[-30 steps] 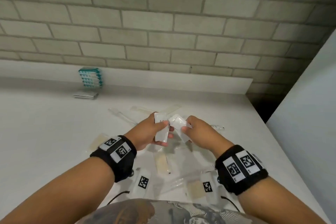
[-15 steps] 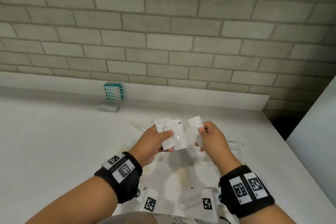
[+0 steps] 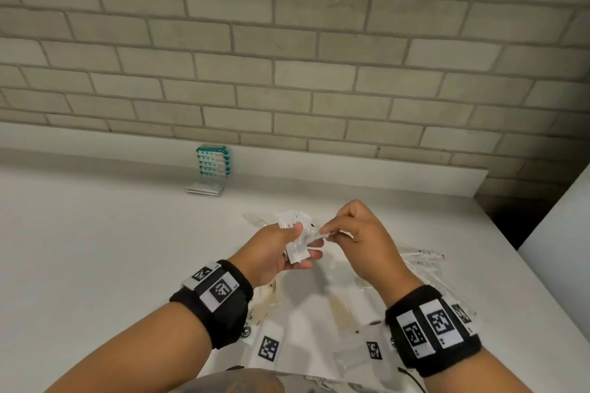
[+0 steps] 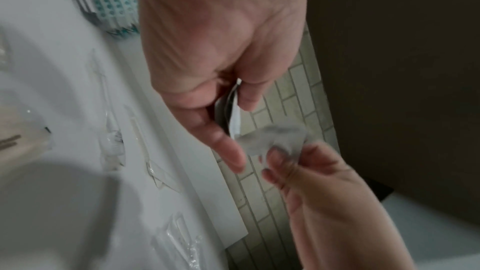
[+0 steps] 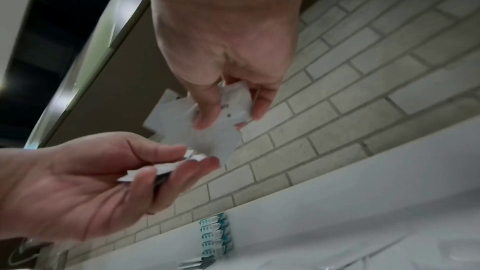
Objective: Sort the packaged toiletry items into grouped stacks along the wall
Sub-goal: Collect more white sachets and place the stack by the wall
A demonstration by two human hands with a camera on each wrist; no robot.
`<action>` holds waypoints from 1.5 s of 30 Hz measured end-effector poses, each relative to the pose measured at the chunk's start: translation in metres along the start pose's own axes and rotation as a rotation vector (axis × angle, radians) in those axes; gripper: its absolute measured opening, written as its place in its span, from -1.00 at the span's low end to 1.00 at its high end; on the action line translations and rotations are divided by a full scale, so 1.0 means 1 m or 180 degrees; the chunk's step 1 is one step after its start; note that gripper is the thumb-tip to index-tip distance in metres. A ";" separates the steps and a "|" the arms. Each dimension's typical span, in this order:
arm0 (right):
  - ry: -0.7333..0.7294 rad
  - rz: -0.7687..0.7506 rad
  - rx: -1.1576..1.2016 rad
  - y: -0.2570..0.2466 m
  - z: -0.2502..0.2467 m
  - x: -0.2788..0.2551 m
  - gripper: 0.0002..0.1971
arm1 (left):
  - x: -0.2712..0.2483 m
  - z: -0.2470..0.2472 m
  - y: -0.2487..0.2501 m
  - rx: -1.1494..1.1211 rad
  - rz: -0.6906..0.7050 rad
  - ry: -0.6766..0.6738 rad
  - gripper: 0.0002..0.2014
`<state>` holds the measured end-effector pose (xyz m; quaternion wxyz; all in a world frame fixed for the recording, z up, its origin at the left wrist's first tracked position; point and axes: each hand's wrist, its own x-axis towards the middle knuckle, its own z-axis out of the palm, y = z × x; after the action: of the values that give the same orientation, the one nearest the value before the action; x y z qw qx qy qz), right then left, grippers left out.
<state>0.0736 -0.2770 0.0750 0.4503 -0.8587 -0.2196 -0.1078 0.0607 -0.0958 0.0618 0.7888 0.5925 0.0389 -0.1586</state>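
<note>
Several white sachets point(image 3: 295, 234) gripped in left hand point(image 3: 274, 249) at centre frame, above desk point(image 3: 95, 265); right hand point(image 3: 354, 230) pinching one more sachet point(image 5: 233, 102) against them. Probably mid-gathering of one group. Next: square up, carry toward teal stack point(image 3: 213, 160) at upper-left wall.

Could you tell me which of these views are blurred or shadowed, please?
Head view: sharp, evenly lit, brick lines bowed by the wide lens. Left wrist view: the white sachet in the right hand is motion-smeared; dark shadow at lower left. Right wrist view: softly blurred, the teal packet stack still readable.
</note>
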 end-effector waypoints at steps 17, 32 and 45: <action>0.0240 0.1350 0.0632 -0.006 0.006 -0.001 -0.80 | 0.006 0.022 -0.001 0.0342 0.0521 -0.0207 -0.71; -0.0085 0.1167 0.0996 -0.018 -0.029 0.009 -0.92 | -0.001 0.003 0.007 0.0711 0.0508 0.0114 -0.75; -0.1279 0.0660 -0.0442 -0.023 -0.022 0.003 -0.85 | -0.004 0.005 0.019 0.1617 0.0651 -0.0044 -0.68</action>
<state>0.0662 -0.2830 0.1055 0.3460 -0.9098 -0.2075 0.0972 0.0622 -0.0954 0.0820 0.6272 0.7711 -0.0676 -0.0869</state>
